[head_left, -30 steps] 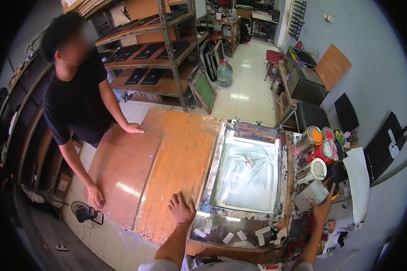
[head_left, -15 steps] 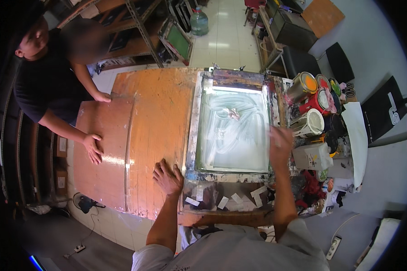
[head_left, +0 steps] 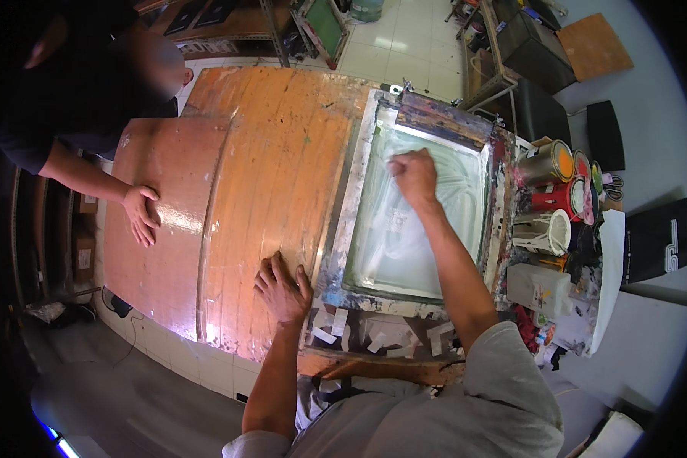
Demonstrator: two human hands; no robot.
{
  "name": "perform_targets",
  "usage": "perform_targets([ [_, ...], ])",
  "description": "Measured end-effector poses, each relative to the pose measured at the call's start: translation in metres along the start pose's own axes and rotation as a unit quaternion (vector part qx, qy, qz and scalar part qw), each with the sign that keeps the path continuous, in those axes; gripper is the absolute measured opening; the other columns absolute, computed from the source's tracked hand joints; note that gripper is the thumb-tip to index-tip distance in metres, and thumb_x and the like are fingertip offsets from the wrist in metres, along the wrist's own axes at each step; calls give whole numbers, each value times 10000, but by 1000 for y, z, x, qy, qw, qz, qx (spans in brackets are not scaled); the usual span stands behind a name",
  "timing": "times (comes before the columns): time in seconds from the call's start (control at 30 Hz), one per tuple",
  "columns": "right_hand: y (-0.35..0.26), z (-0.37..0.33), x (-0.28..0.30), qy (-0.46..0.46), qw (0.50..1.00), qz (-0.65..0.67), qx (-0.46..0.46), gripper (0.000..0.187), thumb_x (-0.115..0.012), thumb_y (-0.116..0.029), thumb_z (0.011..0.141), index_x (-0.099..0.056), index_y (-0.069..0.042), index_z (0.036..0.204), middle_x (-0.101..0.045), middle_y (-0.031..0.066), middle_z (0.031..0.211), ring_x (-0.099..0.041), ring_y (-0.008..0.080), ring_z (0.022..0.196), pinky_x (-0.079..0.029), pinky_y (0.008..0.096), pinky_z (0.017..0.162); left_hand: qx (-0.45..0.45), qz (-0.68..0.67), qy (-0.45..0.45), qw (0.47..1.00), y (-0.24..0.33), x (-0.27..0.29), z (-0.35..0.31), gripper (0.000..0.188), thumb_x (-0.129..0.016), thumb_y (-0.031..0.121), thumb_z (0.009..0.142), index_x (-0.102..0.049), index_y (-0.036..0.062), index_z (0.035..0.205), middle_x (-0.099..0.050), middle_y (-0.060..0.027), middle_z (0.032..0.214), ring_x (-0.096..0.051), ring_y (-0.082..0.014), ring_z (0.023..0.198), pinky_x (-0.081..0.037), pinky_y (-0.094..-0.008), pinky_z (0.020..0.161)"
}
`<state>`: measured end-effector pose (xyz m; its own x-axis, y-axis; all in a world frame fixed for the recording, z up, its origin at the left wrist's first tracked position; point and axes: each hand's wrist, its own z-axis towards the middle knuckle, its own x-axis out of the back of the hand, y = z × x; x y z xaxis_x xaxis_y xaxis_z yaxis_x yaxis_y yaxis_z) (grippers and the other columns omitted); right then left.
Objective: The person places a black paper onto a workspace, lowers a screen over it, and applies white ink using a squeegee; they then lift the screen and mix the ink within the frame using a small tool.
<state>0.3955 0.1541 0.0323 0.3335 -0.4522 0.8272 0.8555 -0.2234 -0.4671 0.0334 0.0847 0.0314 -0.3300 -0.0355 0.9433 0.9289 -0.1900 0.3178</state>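
A screen printing frame lies on the right part of the wooden table, its mesh smeared with whitish, cloudy streaks. Over the mesh's upper left area, my right hand is closed around a small crumpled pale rag, mostly hidden under the fingers. My left hand rests on the bare wooden tabletop left of the frame, fingers apart and holding nothing. A stained clamp bar crosses the frame's far end.
Opposite on the left, a co-worker's hand lies on a brown board. Along the right edge stand an orange-filled can, a red can, a white tub and a pale plastic container. Tape pieces stick near the front edge.
My right hand has moved from the frame's right edge to the mesh's upper left and taken hold of the rag that lay there. The co-worker leans lower; the view has shifted.
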Motion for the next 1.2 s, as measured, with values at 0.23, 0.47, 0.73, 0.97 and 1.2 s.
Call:
perform_targets([
  [0.23, -24, 11, 19, -215, 968, -46, 119, 111, -768, -108, 790, -806, -192, 852, -647, 12, 1025, -522, 256, 1082, -409, 428, 882, 6, 5, -10, 1000, -6, -2, -3, 635, -581, 418, 954, -489, 42, 1457, -504, -248, 1381, -473, -436, 1204, -341, -561, 1035],
  [0.47, 12, 60, -16, -46, 992, -20, 113, 102, -739, -79, 799, -807, -144, 839, -695, 81, 933, -627, 303, 987, -455, 492, 985, -12, -6, 12, 1000, -5, -4, -2, 632, -574, 421, 961, -484, 51, 1466, -502, -242, 1388, -471, -432, 1207, -337, -553, 1040],
  [0.73, -34, 16, -9, -92, 993, -41, 63, 21, -755, -95, 770, -754, -115, 776, -668, 103, 891, -604, 344, 987, -479, 482, 893, 2, -8, -9, 1000, -5, 0, -2, 630, -571, 428, 965, -486, 54, 1464, -501, -223, 1395, -472, -429, 1209, -337, -545, 1043],
  [0.97, -82, -124, 42, -146, 969, 111, 165, 67, -796, -108, 715, -770, -161, 746, -640, 2, 915, -556, 282, 993, -446, 423, 824, -16, -14, 27, 999, -7, -4, -4, 619, -590, 410, 956, -500, 50, 1451, -503, -216, 1393, -484, -419, 1194, -340, -539, 1035],
  [1.2, -73, -70, 25, -52, 992, 96, 68, 114, -787, -22, 745, -748, -98, 821, -699, 72, 833, -593, 308, 853, -488, 424, 802, -8, 1, 14, 1000, -3, 2, -1, 613, -579, 413, 963, -498, 51, 1452, -500, -214, 1403, -470, -416, 1210, -343, -537, 1031],
])
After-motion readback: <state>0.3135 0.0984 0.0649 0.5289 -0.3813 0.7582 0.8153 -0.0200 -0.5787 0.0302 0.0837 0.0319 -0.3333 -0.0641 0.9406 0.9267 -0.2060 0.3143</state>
